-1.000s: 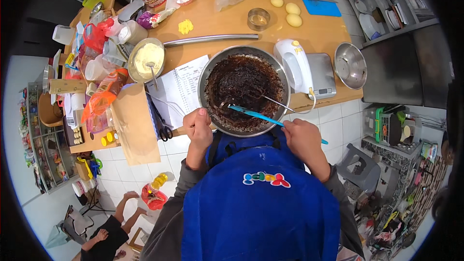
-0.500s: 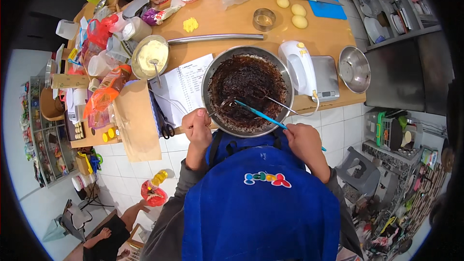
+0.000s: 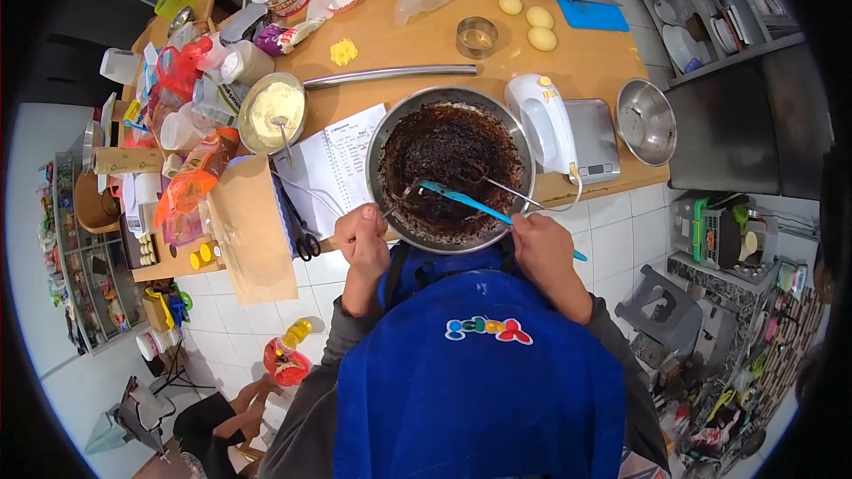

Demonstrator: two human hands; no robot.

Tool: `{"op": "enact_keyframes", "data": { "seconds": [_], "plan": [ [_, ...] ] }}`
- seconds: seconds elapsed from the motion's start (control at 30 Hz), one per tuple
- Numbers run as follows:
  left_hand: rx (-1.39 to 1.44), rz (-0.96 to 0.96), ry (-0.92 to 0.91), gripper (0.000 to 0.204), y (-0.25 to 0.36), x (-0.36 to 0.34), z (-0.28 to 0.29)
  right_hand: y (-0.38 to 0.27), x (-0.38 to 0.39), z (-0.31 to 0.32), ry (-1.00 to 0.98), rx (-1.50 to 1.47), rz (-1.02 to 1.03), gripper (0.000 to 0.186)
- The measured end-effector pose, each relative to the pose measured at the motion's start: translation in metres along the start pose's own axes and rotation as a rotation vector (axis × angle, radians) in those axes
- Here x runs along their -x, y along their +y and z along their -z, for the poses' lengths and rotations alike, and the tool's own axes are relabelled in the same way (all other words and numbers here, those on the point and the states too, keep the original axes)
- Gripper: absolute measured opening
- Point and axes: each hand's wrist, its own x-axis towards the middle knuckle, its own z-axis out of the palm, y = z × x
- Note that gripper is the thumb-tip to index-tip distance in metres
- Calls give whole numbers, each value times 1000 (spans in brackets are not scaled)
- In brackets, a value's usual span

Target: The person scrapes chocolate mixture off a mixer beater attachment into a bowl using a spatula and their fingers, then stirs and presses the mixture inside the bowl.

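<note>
A steel bowl point(image 3: 376, 155) of dark brown, crumbly-looking mixture point(image 3: 448, 146) sits at the table's front edge, close against my blue apron point(image 3: 479, 390). My left hand point(image 3: 362, 239) is closed on the thin metal shaft of what looks like a mixer beater point(image 3: 410, 190), its wire end over the mixture. Between the fingers of my right hand point(image 3: 543, 244) is a light-blue spatula point(image 3: 475, 205), whose tip meets the beater's wires. A second metal beater point(image 3: 513, 192) leans in the bowl, its shaft over the right rim.
Right of the bowl are a white hand mixer point(image 3: 543, 124), a kitchen scale point(image 3: 593, 137) and an empty steel bowl point(image 3: 647, 122). On the left lie a notebook point(image 3: 333, 155), scissors point(image 3: 307, 244) and a bowl of pale cream point(image 3: 275, 111). A person's legs point(image 3: 240, 417) show lower left.
My right hand has shifted slightly left and down with the spatula, whose tip now lies across the beater's wires. My left hand stays nearly where it was.
</note>
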Motion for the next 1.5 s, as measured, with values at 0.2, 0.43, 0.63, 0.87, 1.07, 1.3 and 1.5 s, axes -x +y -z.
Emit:
{"op": "enact_keyframes", "data": {
  "seconds": [0.2, 0.43, 0.63, 0.87, 1.07, 1.3, 1.5],
  "plan": [
    [12, -2, -20, 43, 2, 0, -1, -1, 5, 6, -76, -110, 70, 8],
    [-143, -145, -83, 42, 0, 5, -2, -1, -2, -3, -50, 56, 71, 6],
    [-46, 3, 10, 44, 0, 4, 2, -3, 6, -2, 83, 45, 151, 11],
    [78, 24, 58, 44, -1, 5, 2, 5, 3, -1, -101, -38, 8, 11],
    [219, 135, 219, 41, -2, 0, 7, 9, 6, 16, -255, -233, -114, 16],
    [315, 199, 348, 41, -10, -6, 21, 15, 1, 31, -223, -230, -233, 18],
    [327, 152, 293, 42, -9, -6, 17, 3, -1, 11, -226, -599, -312, 26]
  ]
}}
